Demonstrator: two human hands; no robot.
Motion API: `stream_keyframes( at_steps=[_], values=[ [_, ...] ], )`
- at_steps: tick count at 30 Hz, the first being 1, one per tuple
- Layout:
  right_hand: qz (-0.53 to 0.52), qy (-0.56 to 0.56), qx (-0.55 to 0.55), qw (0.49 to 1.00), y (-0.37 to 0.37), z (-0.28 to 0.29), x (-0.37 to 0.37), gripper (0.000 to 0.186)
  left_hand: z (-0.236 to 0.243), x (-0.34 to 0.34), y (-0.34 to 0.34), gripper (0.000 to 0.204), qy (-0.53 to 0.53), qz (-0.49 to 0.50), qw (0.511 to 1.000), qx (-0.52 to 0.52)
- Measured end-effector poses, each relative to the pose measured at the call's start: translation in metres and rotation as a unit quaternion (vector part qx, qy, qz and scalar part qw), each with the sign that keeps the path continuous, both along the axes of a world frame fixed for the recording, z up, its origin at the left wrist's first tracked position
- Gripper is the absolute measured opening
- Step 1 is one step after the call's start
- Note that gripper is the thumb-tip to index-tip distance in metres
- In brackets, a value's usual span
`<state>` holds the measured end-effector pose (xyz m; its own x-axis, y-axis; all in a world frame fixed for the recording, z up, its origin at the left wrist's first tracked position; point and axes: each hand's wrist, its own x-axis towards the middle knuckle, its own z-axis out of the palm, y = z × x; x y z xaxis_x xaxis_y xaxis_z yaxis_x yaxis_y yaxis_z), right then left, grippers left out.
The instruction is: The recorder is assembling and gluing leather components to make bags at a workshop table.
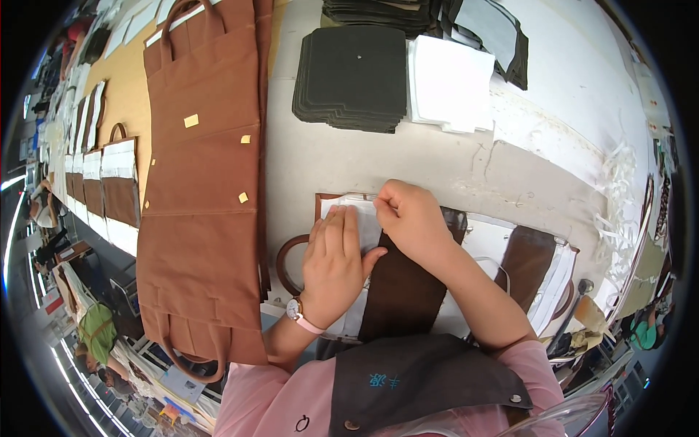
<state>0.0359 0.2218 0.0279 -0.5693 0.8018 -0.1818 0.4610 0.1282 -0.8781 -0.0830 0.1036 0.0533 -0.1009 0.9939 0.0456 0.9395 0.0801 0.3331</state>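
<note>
A brown and white bag piece (404,291) lies flat before me, with a brown loop handle (282,261) sticking out at its left end. My left hand (331,258) rests palm down on its white part, fingers stretched out toward the far edge. At that far edge my right hand (411,218) is closed, its thumb and fingers pinched together. Whatever is between those fingertips is hidden or too small to make out. To the right, the brown and white work continues with another brown band (530,262).
Large brown bag panels with handles (200,255) lie stacked at my left. Beyond my hands stand a pile of dark pieces (353,73) and a pile of white sheets (451,84). White strips (619,211) hang at the right, near a dark-handled tool (582,288).
</note>
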Motion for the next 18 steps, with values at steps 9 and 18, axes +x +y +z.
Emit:
stream_keyframes(
  at_steps=[9, 18],
  values=[
    [-0.026, 0.006, 0.007, 1.0, -0.004, -0.0006, -0.0001, 0.009, 0.0, 0.0007, -0.0003, 0.072, 0.012, -0.004, 1.0, -0.005],
    [-0.02, 0.003, 0.017, 1.0, -0.0044, 0.0026, -0.0011, 0.01, -0.0026, 0.0013, -0.0019, 0.073, 0.04, -0.001, 0.999, -0.021]
  ],
)
